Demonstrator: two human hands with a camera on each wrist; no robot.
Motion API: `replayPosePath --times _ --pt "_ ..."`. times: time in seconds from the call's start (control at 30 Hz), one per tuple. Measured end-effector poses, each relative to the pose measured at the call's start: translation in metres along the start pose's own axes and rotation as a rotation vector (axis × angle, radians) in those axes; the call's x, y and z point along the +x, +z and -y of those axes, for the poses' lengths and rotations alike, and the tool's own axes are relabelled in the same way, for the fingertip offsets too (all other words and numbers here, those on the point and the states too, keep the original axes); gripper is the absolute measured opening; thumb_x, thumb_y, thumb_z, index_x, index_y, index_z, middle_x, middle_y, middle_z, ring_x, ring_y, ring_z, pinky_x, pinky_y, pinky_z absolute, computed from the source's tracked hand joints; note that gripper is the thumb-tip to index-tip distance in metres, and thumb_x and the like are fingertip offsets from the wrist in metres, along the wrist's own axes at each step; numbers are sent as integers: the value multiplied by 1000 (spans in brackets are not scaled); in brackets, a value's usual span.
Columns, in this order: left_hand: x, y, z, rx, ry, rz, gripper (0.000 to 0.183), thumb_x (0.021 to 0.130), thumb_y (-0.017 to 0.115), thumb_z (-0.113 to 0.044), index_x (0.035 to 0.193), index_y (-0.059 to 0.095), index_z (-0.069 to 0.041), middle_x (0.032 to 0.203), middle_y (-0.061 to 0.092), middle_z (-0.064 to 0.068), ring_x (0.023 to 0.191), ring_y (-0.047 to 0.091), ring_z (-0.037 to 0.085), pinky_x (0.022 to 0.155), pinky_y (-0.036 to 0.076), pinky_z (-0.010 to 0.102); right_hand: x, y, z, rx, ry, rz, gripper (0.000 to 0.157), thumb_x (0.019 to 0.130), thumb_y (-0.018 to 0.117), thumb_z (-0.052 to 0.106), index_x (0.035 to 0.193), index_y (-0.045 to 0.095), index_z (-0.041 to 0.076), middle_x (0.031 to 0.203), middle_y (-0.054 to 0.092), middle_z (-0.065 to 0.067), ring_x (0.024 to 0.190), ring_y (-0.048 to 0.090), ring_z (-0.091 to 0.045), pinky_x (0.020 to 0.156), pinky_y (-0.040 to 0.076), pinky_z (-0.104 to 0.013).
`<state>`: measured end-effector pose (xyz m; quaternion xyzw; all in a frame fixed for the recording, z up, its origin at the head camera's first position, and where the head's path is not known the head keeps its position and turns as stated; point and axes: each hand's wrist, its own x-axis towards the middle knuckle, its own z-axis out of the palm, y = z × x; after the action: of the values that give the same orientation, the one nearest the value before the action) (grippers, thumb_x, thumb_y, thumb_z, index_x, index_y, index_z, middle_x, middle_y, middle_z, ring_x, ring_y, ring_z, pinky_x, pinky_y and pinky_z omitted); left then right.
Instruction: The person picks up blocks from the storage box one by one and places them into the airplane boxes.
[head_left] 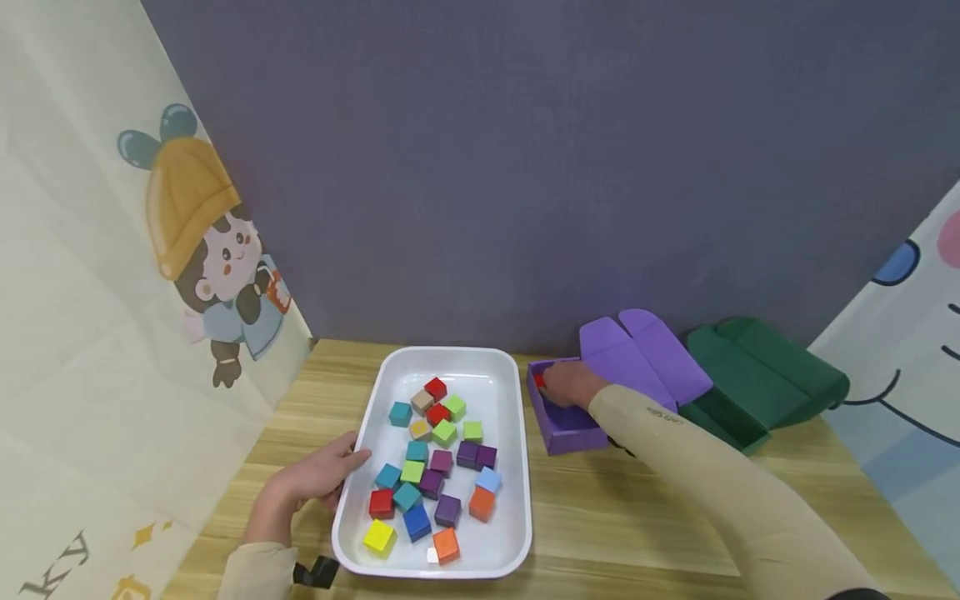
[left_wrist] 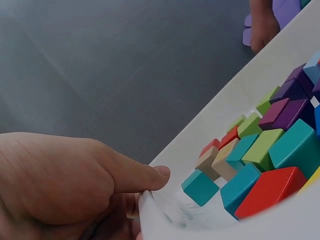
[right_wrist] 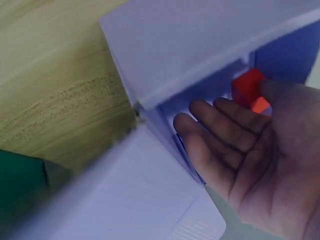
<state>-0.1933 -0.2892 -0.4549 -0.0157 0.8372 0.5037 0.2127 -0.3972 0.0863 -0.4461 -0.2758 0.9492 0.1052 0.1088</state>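
My left hand grips the left rim of a white tray, thumb over the edge and fingers underneath. Wooden cubes in many colours lie scattered in the tray, among them a yellow cube, a blue cube and a teal cube. My right hand reaches down into an open purple box. In the right wrist view a red cube sits at the thumb tip, pinched there, while the other fingers are loosely bent. The index finger is mostly hidden.
The purple box's lid is folded back toward the wall. Right beside it stands an open green box, its lid also thrown back. Behind the wooden table rises a dark grey wall; printed cloths hang at both sides.
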Motion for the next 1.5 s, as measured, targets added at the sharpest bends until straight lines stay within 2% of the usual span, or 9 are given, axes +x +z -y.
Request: replayPosePath --times 0.2,0.37,0.53,0.73,0.9,1.03,1.13,1.23,1.5 --pt "2 1 -1 11 -1 3 39 105 44 -29 127 39 2 68 55 11 43 47 17 45 47 31 -4 -8 -10 44 -6 94 12 90 59 14 80 61 7 82 60 -9 72 55 -21 70 51 -38" --pt "2 0 0 18 6 -1 36 105 43 -29 124 39 1 68 54 11 43 46 17 45 45 29 -14 -20 -10 48 -54 120 8 88 60 12 81 62 9 82 60 -7 73 55 -19 69 51 -36" --pt "1 0 1 20 -11 -11 37 105 43 -30 125 39 1 74 56 14 44 48 17 46 49 32 -34 -26 4 59 -168 141 21 83 57 5 66 57 16 64 54 3 58 49 -12 53 43 -28" --pt "0 -1 2 36 -20 -29 35 105 44 -28 124 39 1 69 54 12 43 45 18 45 45 30 -57 -25 25 54 -291 122 26 81 54 0 61 48 15 56 44 4 53 41 -11 49 35 -26" --pt "1 0 2 57 -23 -50 34 105 44 -27 125 40 0 64 50 9 43 41 18 44 40 28 -72 -24 33 73 -256 130 23 84 54 -2 68 52 14 64 49 2 61 45 -13 57 42 -30" --pt "2 2 1 59 -26 -51 35 105 44 -28 125 40 0 65 52 10 43 42 18 44 42 29 -82 -22 35 90 -242 139 24 85 55 0 68 52 16 64 48 3 61 44 -12 56 41 -30" --pt "4 2 0 65 -32 -51 36 105 43 -28 126 40 1 71 56 12 43 46 19 44 46 32 -89 -22 34 101 -276 115 26 85 55 0 65 51 16 62 47 4 59 44 -12 55 42 -30" --pt "6 2 -2 64 -34 -54 35 105 43 -27 127 40 1 77 59 13 45 51 21 46 50 35 -96 -25 32 90 -310 43 27 85 55 2 63 48 16 59 45 4 56 44 -12 54 44 -32" --pt "2 0 4 16 -8 -18 45 105 44 -28 136 37 4 90 64 13 57 63 28 52 55 41 -113 -50 36 118 -439 -160 25 88 57 8 68 47 19 56 34 11 51 33 -6 46 32 -25"
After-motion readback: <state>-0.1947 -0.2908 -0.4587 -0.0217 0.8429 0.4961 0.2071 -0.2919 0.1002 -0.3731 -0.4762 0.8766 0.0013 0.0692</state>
